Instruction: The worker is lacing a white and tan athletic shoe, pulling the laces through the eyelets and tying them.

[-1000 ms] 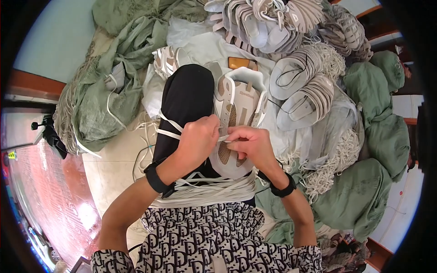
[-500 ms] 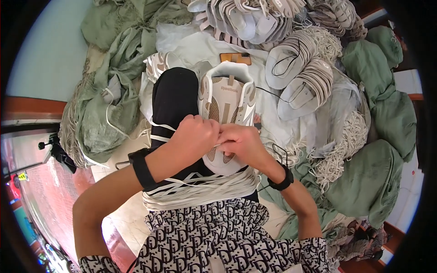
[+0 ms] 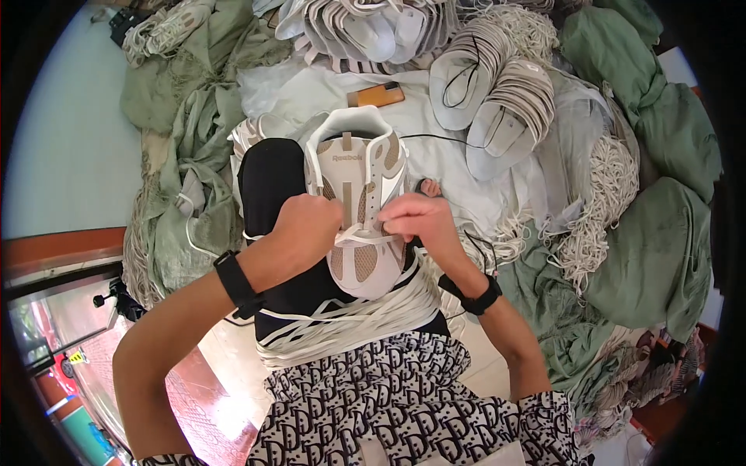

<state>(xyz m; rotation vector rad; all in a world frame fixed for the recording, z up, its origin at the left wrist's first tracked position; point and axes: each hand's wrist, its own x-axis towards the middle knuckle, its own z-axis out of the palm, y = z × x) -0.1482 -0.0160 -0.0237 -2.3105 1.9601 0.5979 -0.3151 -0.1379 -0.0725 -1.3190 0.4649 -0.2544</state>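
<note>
A beige and white shoe upper (image 3: 351,167) lies across my lap, its heel opening away from me and its toe toward me. A flat white shoelace (image 3: 357,233) crosses its lower front, near the bottom eyelets. My left hand (image 3: 309,224) is closed in a fist at the shoe's left side, gripping the lace. Bent at the right eyelet row, my right hand (image 3: 420,219) pinches the lace between thumb and finger. The lace tips are too small to make out. A bundle of loose white laces (image 3: 350,326) rests over my thighs, just below the toe.
Stacked shoe uppers (image 3: 509,109) stand at the far right on white sheeting, with more (image 3: 365,35) at the top. A yellow-orange phone (image 3: 381,95) lies beyond the shoe. Green sacks (image 3: 645,248) and heaped laces (image 3: 598,206) fill the right; another green sack (image 3: 194,210) sits left.
My hands were together over the middle of the shoe; they have drawn apart to its two sides, with the lace now showing across the front. The whole view has shifted slightly.
</note>
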